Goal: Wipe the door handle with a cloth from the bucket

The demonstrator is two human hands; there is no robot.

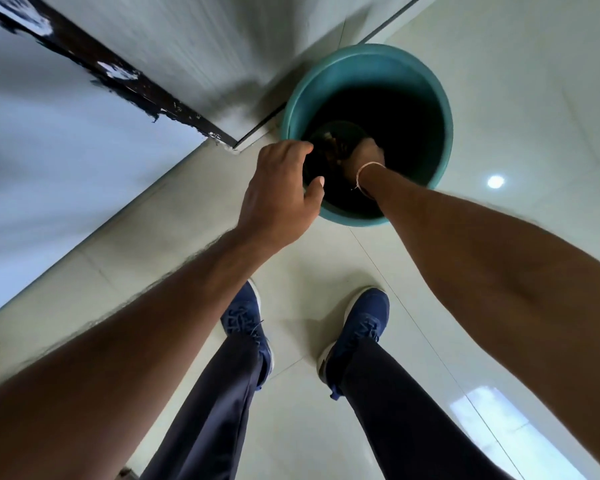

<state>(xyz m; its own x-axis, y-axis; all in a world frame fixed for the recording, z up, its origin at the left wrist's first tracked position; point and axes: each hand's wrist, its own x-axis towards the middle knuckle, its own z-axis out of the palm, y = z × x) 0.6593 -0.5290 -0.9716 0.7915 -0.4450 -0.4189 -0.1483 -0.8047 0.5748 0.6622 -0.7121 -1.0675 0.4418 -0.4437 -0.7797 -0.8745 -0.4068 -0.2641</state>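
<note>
A teal bucket stands on the pale tiled floor by the wall corner, its inside dark. A dark cloth lies bunched at the near left of the bucket's inside. My right hand reaches down into the bucket and its fingers close on the cloth; a thin band circles the wrist. My left hand hovers over the bucket's near left rim with thumb and fingers curled apart, touching or almost touching the cloth's edge. No door handle is in view.
A door or wall panel with a dark chipped edge strip rises at the left. A white wall meets the floor behind the bucket. My two blue shoes stand on the glossy tiles below the bucket.
</note>
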